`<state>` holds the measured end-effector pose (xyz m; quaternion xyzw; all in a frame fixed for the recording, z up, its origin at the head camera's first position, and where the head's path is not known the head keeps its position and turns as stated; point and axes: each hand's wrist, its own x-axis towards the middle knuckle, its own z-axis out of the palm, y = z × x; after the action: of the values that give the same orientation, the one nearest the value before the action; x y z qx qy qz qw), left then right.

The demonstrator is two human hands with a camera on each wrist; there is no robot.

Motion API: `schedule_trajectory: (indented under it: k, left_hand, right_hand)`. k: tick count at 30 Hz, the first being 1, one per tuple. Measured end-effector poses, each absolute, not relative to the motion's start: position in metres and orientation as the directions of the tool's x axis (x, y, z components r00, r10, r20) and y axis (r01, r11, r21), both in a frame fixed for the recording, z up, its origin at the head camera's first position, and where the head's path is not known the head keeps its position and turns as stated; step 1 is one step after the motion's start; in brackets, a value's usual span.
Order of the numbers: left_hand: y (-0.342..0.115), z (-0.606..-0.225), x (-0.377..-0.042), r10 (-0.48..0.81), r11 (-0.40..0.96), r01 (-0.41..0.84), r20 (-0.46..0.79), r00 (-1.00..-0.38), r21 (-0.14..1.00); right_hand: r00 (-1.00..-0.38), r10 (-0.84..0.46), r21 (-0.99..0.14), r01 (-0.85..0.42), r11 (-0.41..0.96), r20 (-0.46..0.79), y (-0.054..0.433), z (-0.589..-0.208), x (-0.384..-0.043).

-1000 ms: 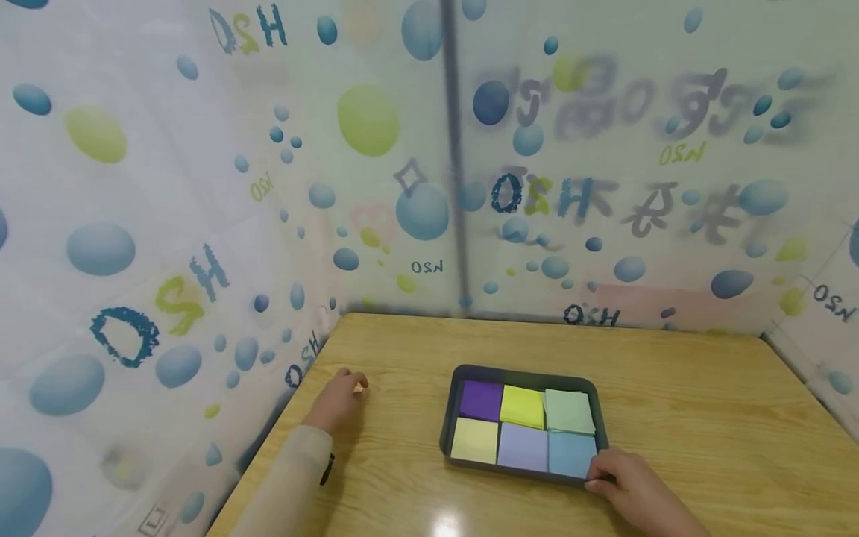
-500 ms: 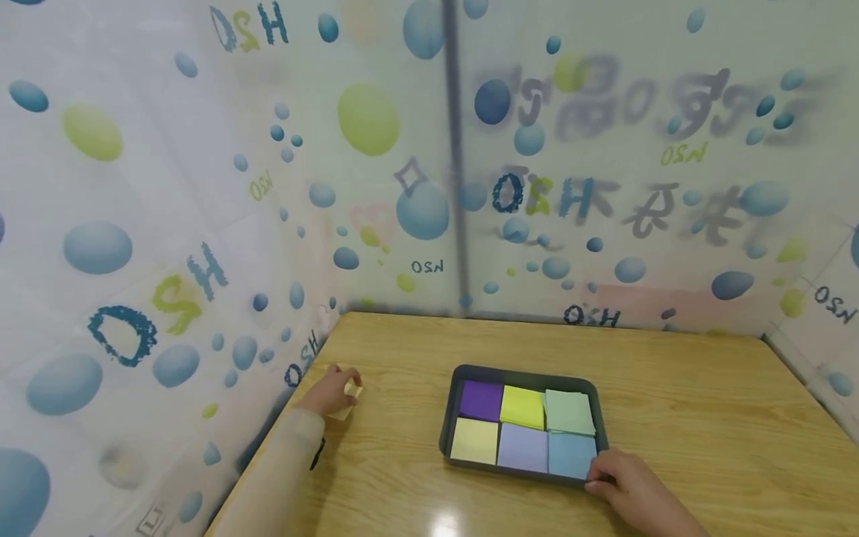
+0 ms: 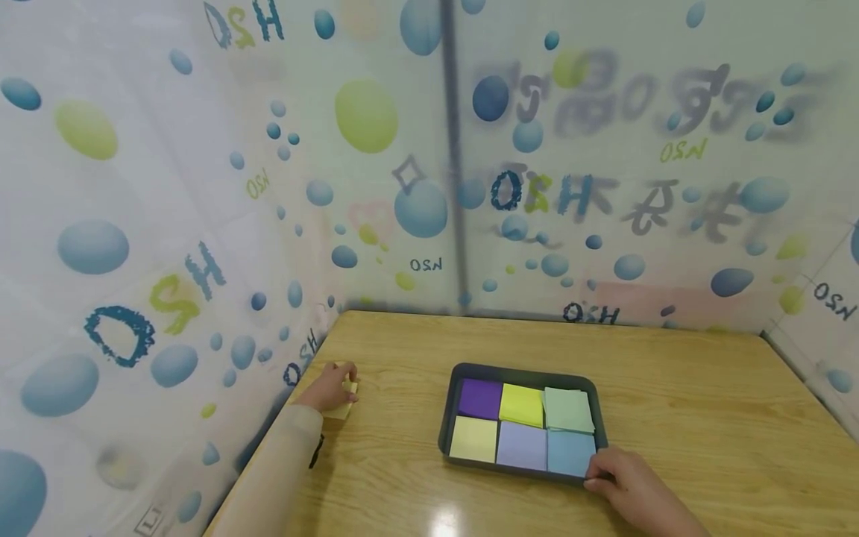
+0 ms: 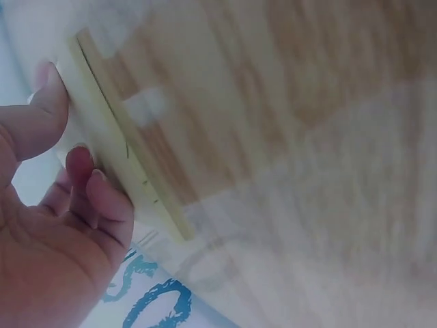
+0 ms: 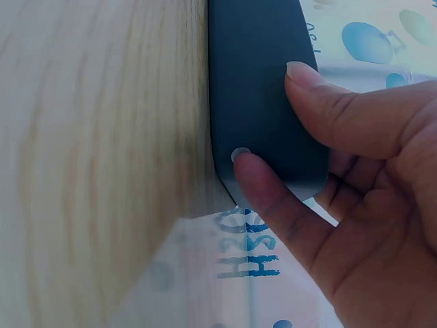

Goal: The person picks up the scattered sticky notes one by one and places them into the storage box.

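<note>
A pad of pale yellow sticky notes (image 3: 342, 412) lies on the table at the left. My left hand (image 3: 326, 388) is over it, its bent fingers touching the pad's upper face. The left wrist view shows the sticky-note pad (image 4: 130, 154) edge-on with a thin dark slit along its side, fingertips (image 4: 80, 160) against it. At the right, a dark grey tray (image 3: 446, 425) holds purple, bright yellow, pale green, cream, lilac and blue sticky-note pads. My right hand (image 3: 624, 481) grips its near right corner. In the right wrist view, thumb and finger pinch the tray wall (image 5: 263, 89).
The wooden table (image 3: 403, 343) is enclosed by pale walls (image 3: 376, 224) printed with blue and green bubbles. The left wall runs close beside my left forearm (image 3: 268, 470). Light glares off the table's near part.
My left hand has shifted left and slightly away from me, and the pale yellow sticky-note pad under it has come into sight and turned slightly. My right hand and the tray stay in place.
</note>
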<state>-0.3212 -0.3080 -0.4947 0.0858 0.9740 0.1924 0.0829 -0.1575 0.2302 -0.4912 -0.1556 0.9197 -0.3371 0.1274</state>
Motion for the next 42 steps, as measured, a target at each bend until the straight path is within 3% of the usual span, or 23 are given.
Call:
schedule_trajectory:
  k: [17, 25, 42]
  left_hand:
    - [-0.297, -0.471, -0.31, 0.137, 0.958, 0.122, -0.043, -0.99, 0.258]
    - [-0.279, -0.452, -0.308, 0.198, 0.959, 0.2, 0.031, -0.98, 0.203]
    - [-0.217, -0.421, -0.293, 0.288, 0.935, 0.286, 0.025, -0.957, 0.208]
  right_hand:
    - [-0.915, -0.394, -0.646, -0.248, 0.722, -0.09, 0.231, -0.491, -0.156]
    - [-0.915, -0.399, -0.64, -0.27, 0.72, -0.064, 0.231, -0.491, -0.155]
    - [-0.916, -0.394, -0.646, -0.255, 0.72, -0.077, 0.23, -0.491, -0.155]
